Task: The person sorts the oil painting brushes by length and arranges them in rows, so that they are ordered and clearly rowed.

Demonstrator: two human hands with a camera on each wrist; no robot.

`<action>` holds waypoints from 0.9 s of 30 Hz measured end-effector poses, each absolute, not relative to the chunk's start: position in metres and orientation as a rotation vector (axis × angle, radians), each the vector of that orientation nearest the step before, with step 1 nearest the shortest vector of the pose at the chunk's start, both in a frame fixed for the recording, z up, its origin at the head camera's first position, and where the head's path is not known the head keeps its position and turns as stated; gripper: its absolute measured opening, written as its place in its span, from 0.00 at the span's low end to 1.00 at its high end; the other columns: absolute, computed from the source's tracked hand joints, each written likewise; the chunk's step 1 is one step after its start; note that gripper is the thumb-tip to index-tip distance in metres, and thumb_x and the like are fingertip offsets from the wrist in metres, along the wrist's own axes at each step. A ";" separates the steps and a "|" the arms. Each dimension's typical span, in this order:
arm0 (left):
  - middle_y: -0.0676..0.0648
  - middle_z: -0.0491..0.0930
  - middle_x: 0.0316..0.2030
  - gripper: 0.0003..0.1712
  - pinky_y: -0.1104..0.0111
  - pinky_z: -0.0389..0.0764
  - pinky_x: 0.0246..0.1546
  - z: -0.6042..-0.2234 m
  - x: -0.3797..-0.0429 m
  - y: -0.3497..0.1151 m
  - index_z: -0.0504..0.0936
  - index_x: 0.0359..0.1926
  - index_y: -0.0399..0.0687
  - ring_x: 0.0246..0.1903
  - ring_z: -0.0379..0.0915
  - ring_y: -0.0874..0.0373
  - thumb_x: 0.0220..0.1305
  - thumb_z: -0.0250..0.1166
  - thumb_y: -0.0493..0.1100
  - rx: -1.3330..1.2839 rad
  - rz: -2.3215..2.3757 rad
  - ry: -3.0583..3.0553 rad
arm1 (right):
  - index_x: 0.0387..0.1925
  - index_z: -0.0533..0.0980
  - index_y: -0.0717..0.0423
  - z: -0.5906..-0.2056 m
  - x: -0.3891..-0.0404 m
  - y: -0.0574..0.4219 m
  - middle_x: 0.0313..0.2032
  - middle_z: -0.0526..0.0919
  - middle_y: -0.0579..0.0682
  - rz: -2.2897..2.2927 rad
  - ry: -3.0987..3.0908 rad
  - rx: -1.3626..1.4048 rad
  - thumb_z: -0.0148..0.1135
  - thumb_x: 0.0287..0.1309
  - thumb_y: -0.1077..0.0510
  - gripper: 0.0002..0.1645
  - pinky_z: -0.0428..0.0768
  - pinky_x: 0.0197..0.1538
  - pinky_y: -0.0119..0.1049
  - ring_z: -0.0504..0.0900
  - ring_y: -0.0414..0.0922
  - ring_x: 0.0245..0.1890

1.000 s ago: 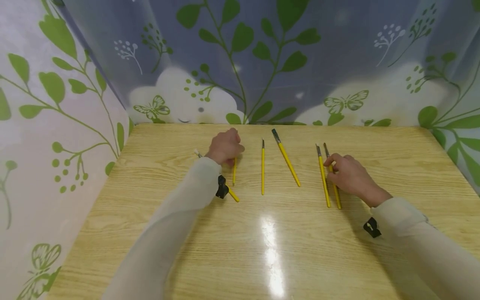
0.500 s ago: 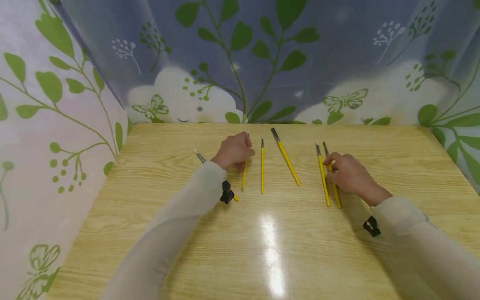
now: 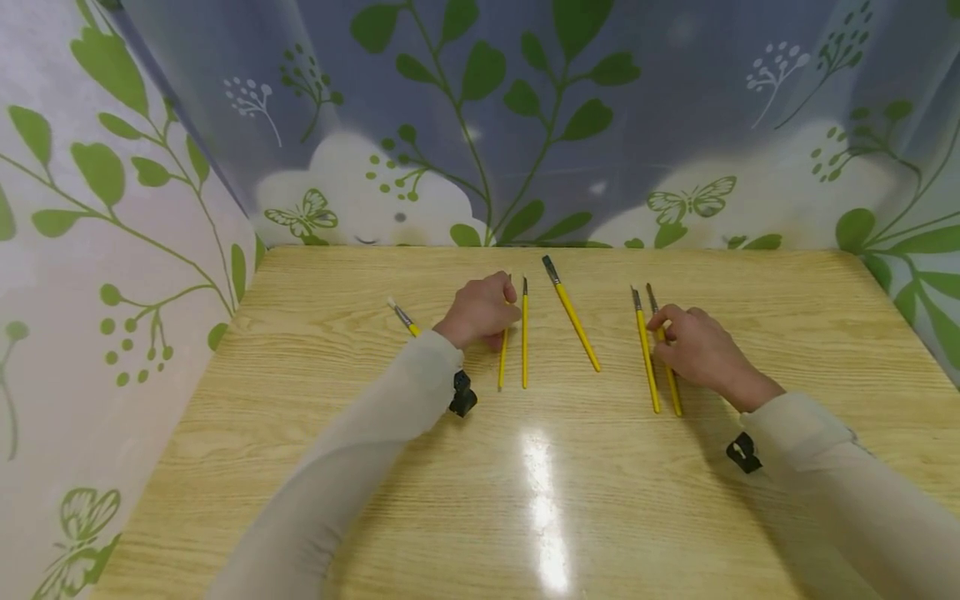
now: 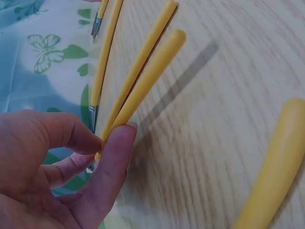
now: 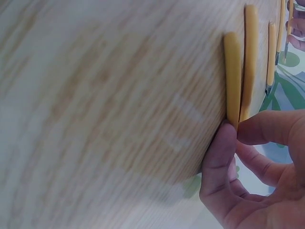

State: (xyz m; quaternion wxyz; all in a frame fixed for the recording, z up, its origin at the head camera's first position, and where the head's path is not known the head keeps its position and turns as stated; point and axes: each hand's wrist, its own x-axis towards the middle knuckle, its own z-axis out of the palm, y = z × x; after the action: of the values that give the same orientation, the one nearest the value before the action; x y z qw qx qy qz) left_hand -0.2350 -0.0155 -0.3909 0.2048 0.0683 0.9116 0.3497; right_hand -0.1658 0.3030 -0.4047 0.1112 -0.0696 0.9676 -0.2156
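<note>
My left hand (image 3: pixel 480 312) pinches a thin yellow-handled paintbrush (image 3: pixel 503 364) between thumb and fingertips; its bristle end is mostly behind the hand. In the left wrist view that brush's rounded handle casts a shadow on the wood, and it lies close alongside another slim paintbrush (image 3: pixel 525 342). On the right, my right hand (image 3: pixel 701 352) pinches a second yellow paintbrush (image 5: pixel 232 71) near the middle of its handle. Just left of this one lies a similar paintbrush (image 3: pixel 647 354), nearly parallel to it.
A wide flat paintbrush (image 3: pixel 574 321) lies slanted at the centre of the wooden table (image 3: pixel 615 500). Another paintbrush with a pale tip (image 3: pixel 403 316) lies partly under the left sleeve (image 3: pixel 390 408). Patterned curtains (image 3: pixel 315 192) hang behind and to the left.
My left hand has carried its paintbrush to the right, close up to the slim brush. More of the pale-tipped brush's head end shows now. The right hand stays where it was.
</note>
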 end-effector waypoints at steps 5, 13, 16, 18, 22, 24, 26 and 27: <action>0.46 0.76 0.22 0.09 0.66 0.88 0.26 -0.393 -0.235 -0.012 0.75 0.54 0.45 0.17 0.80 0.55 0.79 0.63 0.39 0.188 0.992 2.526 | 0.63 0.75 0.68 -0.404 -0.166 0.303 0.54 0.81 0.74 -0.638 2.841 -0.198 0.57 0.74 0.63 0.21 0.77 0.46 0.54 0.78 0.66 0.54; 0.45 0.76 0.25 0.08 0.67 0.89 0.26 -0.393 -0.234 -0.007 0.74 0.54 0.45 0.17 0.80 0.55 0.80 0.62 0.39 0.152 0.990 2.519 | 0.63 0.75 0.68 -0.404 -0.166 0.303 0.54 0.80 0.73 -0.643 2.835 -0.186 0.56 0.74 0.62 0.21 0.77 0.47 0.55 0.77 0.65 0.54; 0.45 0.77 0.26 0.08 0.67 0.88 0.26 -0.393 -0.234 -0.005 0.74 0.54 0.45 0.17 0.81 0.56 0.80 0.63 0.40 0.151 0.989 2.526 | 0.64 0.75 0.68 -0.403 -0.165 0.303 0.54 0.80 0.73 -0.646 2.831 -0.185 0.56 0.74 0.62 0.21 0.77 0.46 0.54 0.77 0.65 0.54; 0.45 0.77 0.27 0.08 0.68 0.88 0.26 -0.394 -0.234 -0.004 0.74 0.54 0.45 0.17 0.80 0.56 0.80 0.63 0.40 0.151 0.987 2.532 | 0.64 0.75 0.68 -0.403 -0.165 0.304 0.54 0.80 0.73 -0.650 2.828 -0.185 0.56 0.74 0.62 0.21 0.77 0.46 0.54 0.77 0.65 0.54; 0.45 0.78 0.26 0.08 0.68 0.88 0.25 -0.395 -0.235 -0.003 0.74 0.53 0.46 0.17 0.81 0.56 0.80 0.63 0.40 0.158 0.966 2.548 | 0.64 0.75 0.68 -0.403 -0.165 0.304 0.54 0.80 0.73 -0.656 2.825 -0.190 0.56 0.74 0.62 0.22 0.77 0.47 0.55 0.77 0.65 0.54; 0.45 0.78 0.26 0.08 0.68 0.87 0.25 -0.395 -0.235 -0.003 0.74 0.53 0.46 0.17 0.81 0.56 0.80 0.63 0.40 0.161 0.954 2.552 | 0.64 0.75 0.68 -0.403 -0.165 0.304 0.54 0.80 0.73 -0.660 2.823 -0.191 0.56 0.74 0.63 0.22 0.77 0.47 0.55 0.77 0.65 0.54; 0.45 0.78 0.25 0.08 0.68 0.87 0.26 -0.395 -0.235 -0.003 0.74 0.53 0.46 0.17 0.82 0.56 0.80 0.63 0.40 0.167 0.943 2.555 | 0.64 0.75 0.68 -0.403 -0.165 0.304 0.54 0.80 0.73 -0.662 2.819 -0.190 0.56 0.74 0.62 0.21 0.78 0.48 0.56 0.77 0.65 0.54; 0.45 0.79 0.25 0.08 0.68 0.87 0.26 -0.395 -0.235 -0.002 0.74 0.53 0.46 0.17 0.82 0.56 0.80 0.63 0.41 0.167 0.937 2.556 | 0.64 0.75 0.68 -0.403 -0.165 0.304 0.54 0.79 0.73 -0.663 2.818 -0.188 0.55 0.74 0.62 0.21 0.78 0.48 0.56 0.77 0.65 0.55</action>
State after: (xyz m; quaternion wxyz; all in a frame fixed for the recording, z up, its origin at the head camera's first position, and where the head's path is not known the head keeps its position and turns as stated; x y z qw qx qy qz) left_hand -0.2348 -0.0023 -0.3951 0.2056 0.0601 0.9170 0.3364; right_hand -0.1655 0.3039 -0.4028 0.1201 -0.0644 0.9643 -0.2270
